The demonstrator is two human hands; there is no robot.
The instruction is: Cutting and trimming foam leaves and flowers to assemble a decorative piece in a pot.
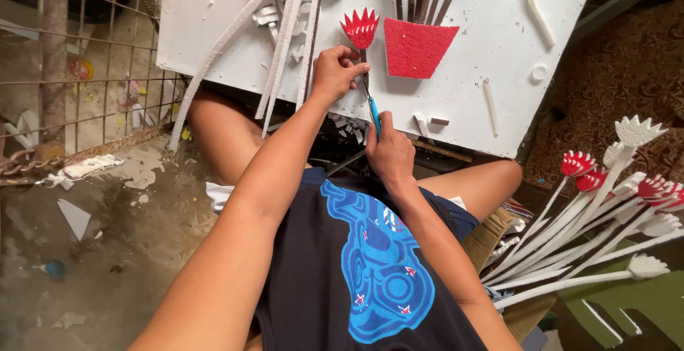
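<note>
A big white board (491, 44) lies across the person's knees and fills the top of the view, from eleven to one o'clock. On it at twelve o'clock sits a red pot shape (418, 47), with dark strips rising from its top edge. At eleven o'clock, long white strips (285, 44) lean across the board. At three to four o'clock, well apart from the board, lies a bundle of white stems (570, 244) with red and white flower heads. Near the centre, the left hand (336, 73) is closed, pinching the stem of a red flower (360, 28) just beside the pot shape. Just below it the right hand (388, 153) is curled tight around a blue-handled knife (373, 111), its tip at the stem.
</note>
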